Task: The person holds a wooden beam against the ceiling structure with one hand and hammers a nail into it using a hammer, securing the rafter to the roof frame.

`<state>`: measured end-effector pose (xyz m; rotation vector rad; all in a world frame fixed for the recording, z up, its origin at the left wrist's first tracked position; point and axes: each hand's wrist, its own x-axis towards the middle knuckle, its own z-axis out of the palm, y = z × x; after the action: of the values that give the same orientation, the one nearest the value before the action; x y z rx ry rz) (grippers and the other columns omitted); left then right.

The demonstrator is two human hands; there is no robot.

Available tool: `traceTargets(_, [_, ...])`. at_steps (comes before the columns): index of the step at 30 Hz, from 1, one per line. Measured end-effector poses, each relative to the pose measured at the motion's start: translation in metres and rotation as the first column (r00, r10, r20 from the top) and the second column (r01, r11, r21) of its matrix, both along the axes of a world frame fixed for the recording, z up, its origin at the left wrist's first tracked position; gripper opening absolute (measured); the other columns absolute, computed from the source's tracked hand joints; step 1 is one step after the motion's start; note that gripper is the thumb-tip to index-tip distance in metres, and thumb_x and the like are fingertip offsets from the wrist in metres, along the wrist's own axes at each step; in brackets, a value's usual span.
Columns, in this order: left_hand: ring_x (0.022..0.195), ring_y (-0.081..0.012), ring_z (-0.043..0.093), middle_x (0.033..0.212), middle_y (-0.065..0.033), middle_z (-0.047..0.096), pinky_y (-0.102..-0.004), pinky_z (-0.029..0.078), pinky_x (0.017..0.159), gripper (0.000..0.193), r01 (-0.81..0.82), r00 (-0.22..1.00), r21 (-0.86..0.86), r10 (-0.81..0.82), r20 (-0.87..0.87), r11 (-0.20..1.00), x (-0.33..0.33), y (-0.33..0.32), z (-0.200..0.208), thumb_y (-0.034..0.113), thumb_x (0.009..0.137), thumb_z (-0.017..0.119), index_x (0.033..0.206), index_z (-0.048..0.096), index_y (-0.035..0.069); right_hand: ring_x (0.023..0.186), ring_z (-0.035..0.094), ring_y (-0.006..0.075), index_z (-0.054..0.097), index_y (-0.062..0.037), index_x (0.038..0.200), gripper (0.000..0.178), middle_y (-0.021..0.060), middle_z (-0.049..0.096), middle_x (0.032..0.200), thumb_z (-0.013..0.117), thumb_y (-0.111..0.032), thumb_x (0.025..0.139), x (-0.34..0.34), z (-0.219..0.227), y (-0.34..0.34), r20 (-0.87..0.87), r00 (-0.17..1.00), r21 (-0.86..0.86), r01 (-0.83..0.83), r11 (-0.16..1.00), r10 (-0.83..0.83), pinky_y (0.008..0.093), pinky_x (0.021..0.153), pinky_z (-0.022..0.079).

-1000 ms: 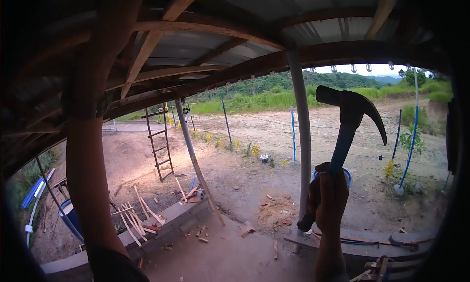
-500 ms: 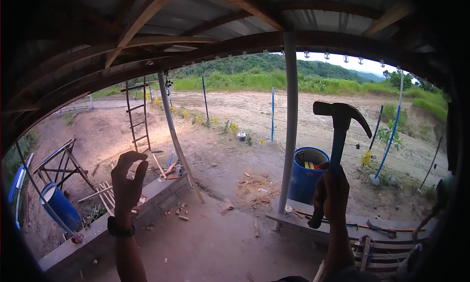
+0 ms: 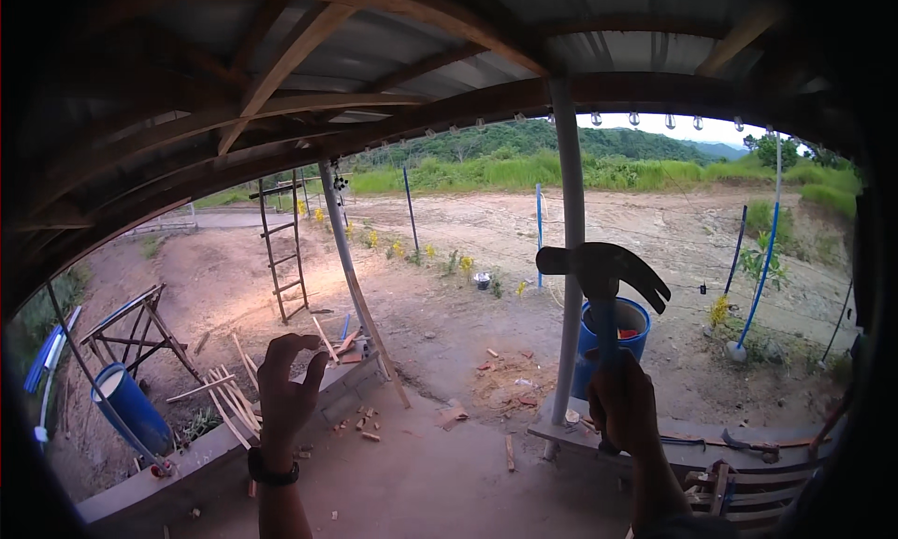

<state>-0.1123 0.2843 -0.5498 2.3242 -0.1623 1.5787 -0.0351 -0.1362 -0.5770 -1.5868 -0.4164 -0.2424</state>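
Dark metal forms the head of a claw hammer (image 3: 603,282), held roughly upright on the near side of a grey post (image 3: 567,184); its striking face overlaps the post in view, and its curved claw points away to the post's right. The right hand (image 3: 625,403), just right of the post, has its fingers closed around the hammer's handle. Well to the left of the post, the left hand (image 3: 288,385) is raised, with a dark wristband (image 3: 273,468) at the wrist; its fingers are half curled, the thumb set apart from them, and they have hold of nothing.

Beyond the post and to its right stands a blue barrel (image 3: 586,366), partly hidden by the hammer and right hand. A concrete ledge (image 3: 697,457) runs rightward from the post's foot. Far left of the post are a second blue barrel (image 3: 140,413) and thin wooden strips (image 3: 234,403); a ladder (image 3: 271,249) stands upright beyond them, also left of the post. Clear bulbs (image 3: 633,119) hang in a row right of the post's top.
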Motion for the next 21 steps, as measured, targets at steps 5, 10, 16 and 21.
traceTargets(5, [0.103, -0.0331, 0.065, 0.108, -0.0135, 0.066, -0.0410, 0.052, 0.091, 0.030, -0.087, 0.995, 0.263, 0.071, 0.069, 0.961, 0.014, -0.036, 0.080, 0.008, 0.085, 0.079, 0.113, 0.067, 0.007, 0.059, 0.066, 0.0217, 0.060, -0.0079, 0.124, 0.028, 0.0080, 0.061, 0.067, 0.064, -0.016, 0.098, 0.022, -0.022, -0.015, 0.071, 0.997, -0.250, -0.009, 0.968, 0.028, 0.0380, 0.058, 0.053])
traceTargets(10, [0.113, -0.0331, 0.066, 0.119, -0.0137, 0.067, -0.0410, 0.051, 0.098, 0.036, -0.342, 0.938, 0.445, 0.272, 0.216, 0.827, 0.024, -0.072, 0.194, 0.017, 0.091, 0.077, 0.124, 0.066, 0.007, 0.061, 0.068, 0.0223, 0.060, -0.0084, 0.124, 0.026, 0.0075, 0.063, 0.068, 0.063, -0.016, 0.099, 0.081, -0.063, 0.003, 0.060, 0.958, -0.151, -0.269, 0.951, 0.280, 0.0381, 0.060, 0.054])
traceTargets(16, [0.125, -0.0381, 0.058, 0.131, -0.0204, 0.062, -0.0469, 0.047, 0.106, 0.054, -0.703, 0.711, 0.624, 0.336, 0.617, 0.342, 0.018, -0.079, 0.361, 0.023, 0.091, 0.078, 0.138, 0.057, 0.005, 0.061, 0.067, 0.0191, 0.060, -0.0080, 0.125, 0.027, 0.0074, 0.064, 0.068, 0.063, -0.016, 0.100, 0.104, -0.062, 0.014, -0.071, 0.865, -0.011, -0.499, 0.866, 0.497, 0.0362, 0.059, 0.053])
traceTargets(21, [0.128, -0.0393, 0.056, 0.135, -0.0231, 0.059, -0.0472, 0.045, 0.109, 0.058, -0.788, 0.600, 0.574, 0.486, 0.636, 0.222, -0.006, -0.067, 0.443, 0.025, 0.093, 0.075, 0.142, 0.053, 0.003, 0.062, 0.068, 0.0207, 0.059, -0.0073, 0.127, 0.029, 0.0082, 0.065, 0.069, 0.062, -0.017, 0.100, 0.126, -0.074, 0.022, -0.036, 0.802, 0.012, -0.597, 0.802, 0.597, 0.0369, 0.061, 0.053])
